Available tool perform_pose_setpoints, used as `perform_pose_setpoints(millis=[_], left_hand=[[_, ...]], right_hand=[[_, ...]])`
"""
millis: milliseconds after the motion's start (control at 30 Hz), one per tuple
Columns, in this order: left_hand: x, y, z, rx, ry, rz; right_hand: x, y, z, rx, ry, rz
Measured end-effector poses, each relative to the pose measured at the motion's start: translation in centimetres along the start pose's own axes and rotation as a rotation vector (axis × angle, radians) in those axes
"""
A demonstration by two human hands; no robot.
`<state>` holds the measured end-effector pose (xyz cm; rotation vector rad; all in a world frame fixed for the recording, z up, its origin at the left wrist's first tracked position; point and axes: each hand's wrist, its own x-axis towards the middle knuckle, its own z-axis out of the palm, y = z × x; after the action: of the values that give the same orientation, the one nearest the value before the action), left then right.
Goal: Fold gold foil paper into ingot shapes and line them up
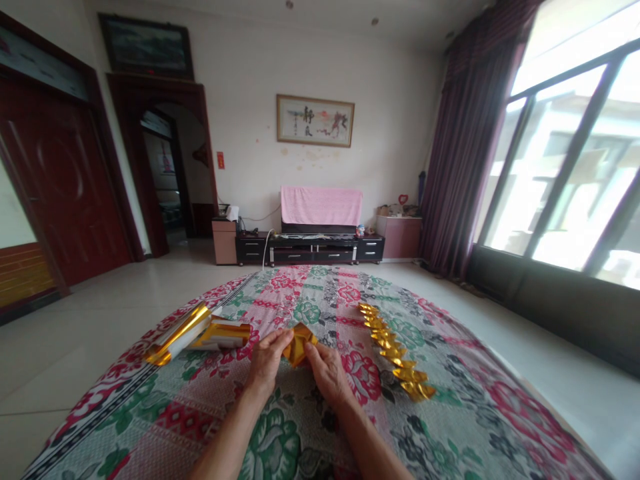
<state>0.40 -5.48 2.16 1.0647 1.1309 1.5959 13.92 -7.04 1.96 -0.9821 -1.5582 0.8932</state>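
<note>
A piece of folded gold foil paper is held between both hands, just above the flowered cloth. My left hand pinches its left side. On the right edge, my right hand grips it with the thumb pressed on the front. To the right, a row of several folded gold foil ingots runs across the cloth. Left of my hands lie a curled stack of gold foil sheets with white backs and another stack of gold foil sheets beside it.
The flowered cloth covers the wide rounded surface under my hands. Beyond it, a low black cabinet stands against the wall, with a pink cloth draped over something on top. Tiled floor surrounds the surface. A curtain hangs by the window.
</note>
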Motion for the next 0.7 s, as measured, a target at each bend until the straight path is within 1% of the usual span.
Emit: perform_pose_setpoints(millis=[100,233,300,400,567,700], left_hand=[[-0.04,0.06,-0.07,0.034,0.010,0.016],[-0.23,0.22,0.02,0.033,0.003,0.011],[-0.30,0.20,0.07,0.027,-0.003,0.012],[-0.26,0.01,0.03,0.032,-0.013,0.005],[-0.07,-0.36,-0.25,0.065,-0.032,0.019],[0.02,-0.46,-0.42,0.064,-0.047,0.015]], right_hand=[[0.08,0.31,0.06,0.014,0.014,0.002],[0.16,0.59,0.04,0.085,0.072,0.010],[0.15,0.62,-0.05,0.078,0.093,0.016],[0.14,0.59,-0.12,0.078,0.095,0.020],[0.21,0.50,0.13,0.177,0.122,0.063],[0.23,0.36,0.17,0.176,0.121,0.072]])
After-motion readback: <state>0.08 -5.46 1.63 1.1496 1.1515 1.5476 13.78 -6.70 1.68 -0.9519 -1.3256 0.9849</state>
